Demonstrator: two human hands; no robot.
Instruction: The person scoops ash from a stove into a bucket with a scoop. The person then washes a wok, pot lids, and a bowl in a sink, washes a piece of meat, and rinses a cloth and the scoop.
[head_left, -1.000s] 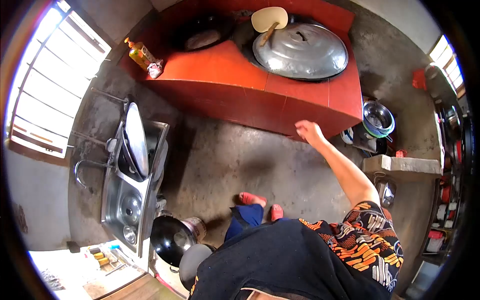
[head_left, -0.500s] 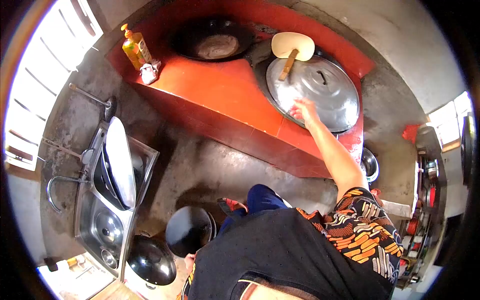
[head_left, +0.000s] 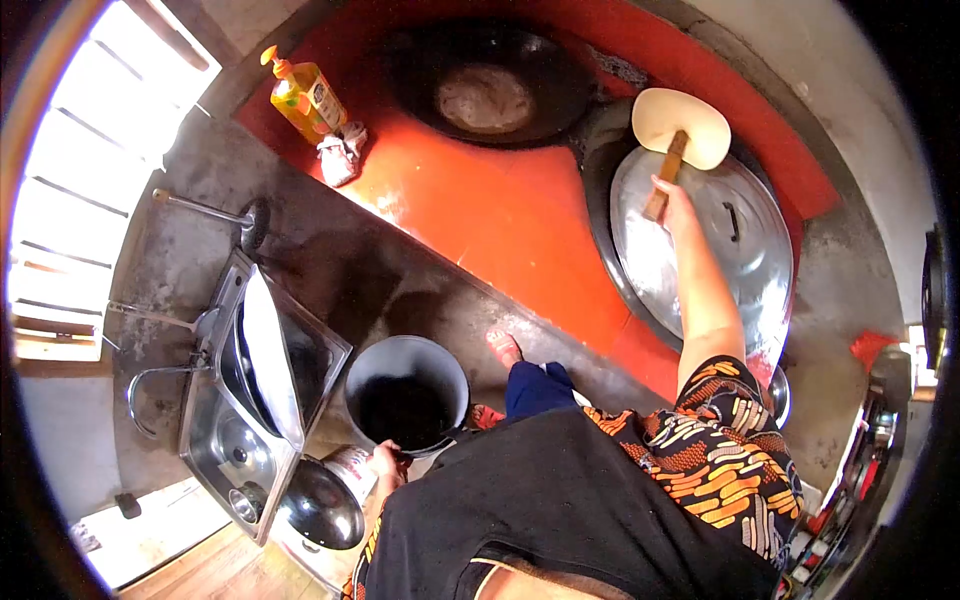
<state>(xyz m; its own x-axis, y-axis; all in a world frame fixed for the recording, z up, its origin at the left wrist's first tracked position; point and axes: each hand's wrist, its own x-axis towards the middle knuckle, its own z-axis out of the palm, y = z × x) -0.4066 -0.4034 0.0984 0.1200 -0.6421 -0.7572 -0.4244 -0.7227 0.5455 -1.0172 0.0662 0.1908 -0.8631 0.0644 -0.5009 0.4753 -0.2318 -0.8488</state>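
My right hand [head_left: 678, 205] is closed around the wooden handle of a scoop with a broad cream-coloured head [head_left: 655, 115]. The scoop lies across the upper left part of a large round metal lid [head_left: 750, 270], whose small dark handle stands up near its middle. Low on the left, my left hand [head_left: 388, 462] grips the near rim of a black bucket [head_left: 408, 355]. The bucket tilts so that its dark inside faces me; what it contains is too dark to tell. Part of the left hand's grip is hidden.
On the red stove top [head_left: 480, 215] are a big dark wok [head_left: 420, 75], an orange pump bottle [head_left: 308, 100] and a crumpled cloth [head_left: 342, 155]. A steel sink [head_left: 215, 425] with a large lid [head_left: 268, 350] leaning in it stands left. A black wok [head_left: 325, 510] is beside the bucket.
My right hand has moved up from the lid's edge to the scoop's handle and closed on it. The bucket has swung upright enough to show its inside. The view has shifted.
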